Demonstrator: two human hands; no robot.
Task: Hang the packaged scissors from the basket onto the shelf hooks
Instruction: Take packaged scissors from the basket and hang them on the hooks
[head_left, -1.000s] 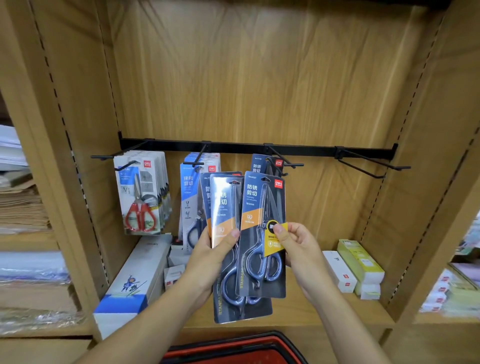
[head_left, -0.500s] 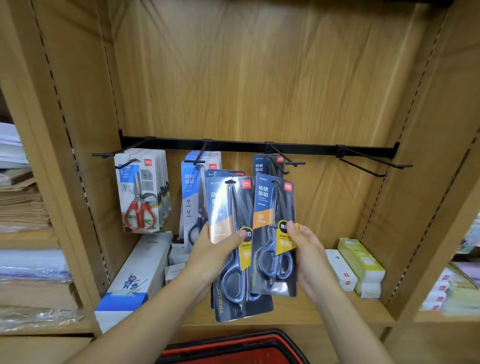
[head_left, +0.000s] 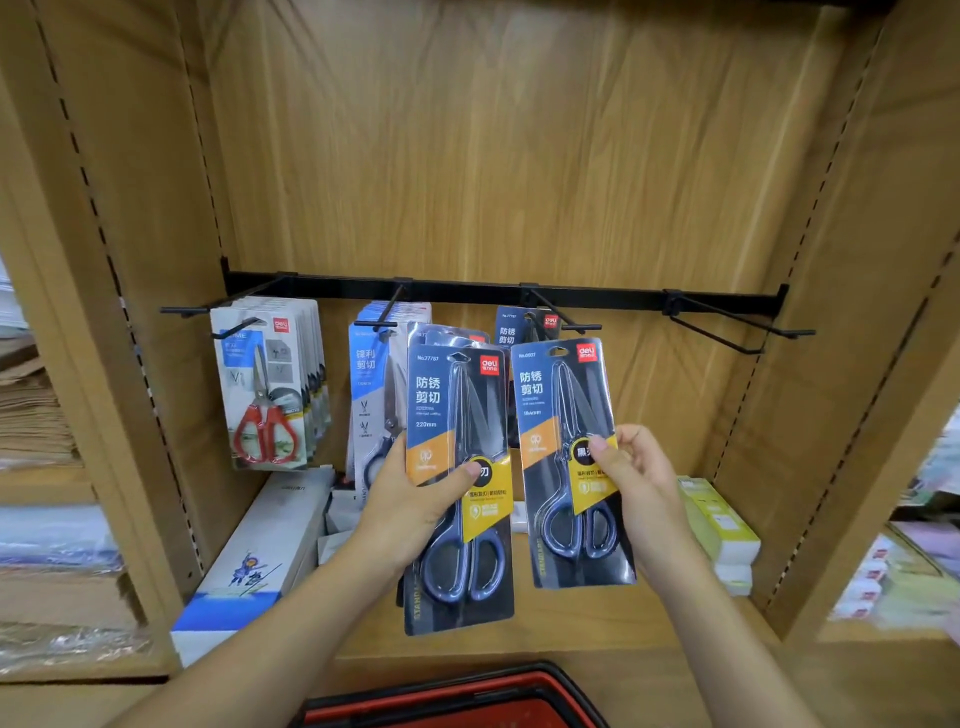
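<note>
My left hand (head_left: 415, 499) grips a stack of dark packaged scissors (head_left: 457, 415), the front pack marked 220mm. My right hand (head_left: 636, 473) pinches a single smaller dark scissors pack (head_left: 563, 405) by its right edge, held upright just below the third hook (head_left: 566, 317). That hook carries one dark pack (head_left: 511, 330) behind. A black rail (head_left: 467, 288) bears the hooks. The far right hook (head_left: 743, 327) is bare. The red basket's rim (head_left: 457, 696) shows at the bottom edge.
Red-handled scissors packs (head_left: 265, 384) hang on the left hook, blue-labelled packs (head_left: 369, 374) on the second. A long white box (head_left: 260, 556) lies on the shelf floor at left, green and white boxes (head_left: 719, 525) at right. Wooden side panels close in the bay.
My right hand has pulled the smaller pack off the stack and moved it right and up toward the third hook. The left hand's stack has risen slightly.
</note>
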